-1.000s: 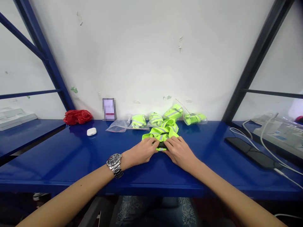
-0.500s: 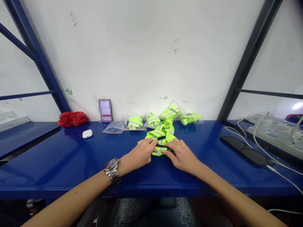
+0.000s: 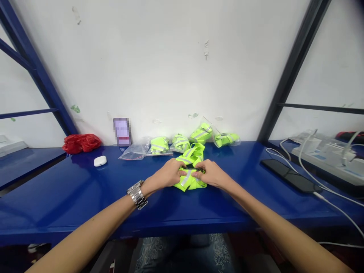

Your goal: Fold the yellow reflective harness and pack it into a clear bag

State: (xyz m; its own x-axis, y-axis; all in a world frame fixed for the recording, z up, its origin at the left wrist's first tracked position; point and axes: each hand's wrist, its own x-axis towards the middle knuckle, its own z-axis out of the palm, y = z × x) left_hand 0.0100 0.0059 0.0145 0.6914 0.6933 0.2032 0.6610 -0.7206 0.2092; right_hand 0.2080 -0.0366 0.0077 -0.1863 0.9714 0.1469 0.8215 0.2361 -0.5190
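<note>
Now both hands on neon-yellow reflective strap (image 3: 191,171), mid blue shelf (image 3: 85,189). Left hand (image 3: 166,175), wristwatch (image 3: 137,195) on wrist, pinched strap's left side; right hand (image 3: 212,174) pinched right side. Behind strap: bagged straps (image 3: 182,142) along wall. Left of strap: white earbud case (image 3: 100,160), red bag (image 3: 81,142). Right of strap: black phone (image 3: 290,180).

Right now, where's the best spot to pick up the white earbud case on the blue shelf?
Take the earbud case across its short sides, coming from above: it lies flat on the shelf, rounded and low, with bare surface all around it.
</note>
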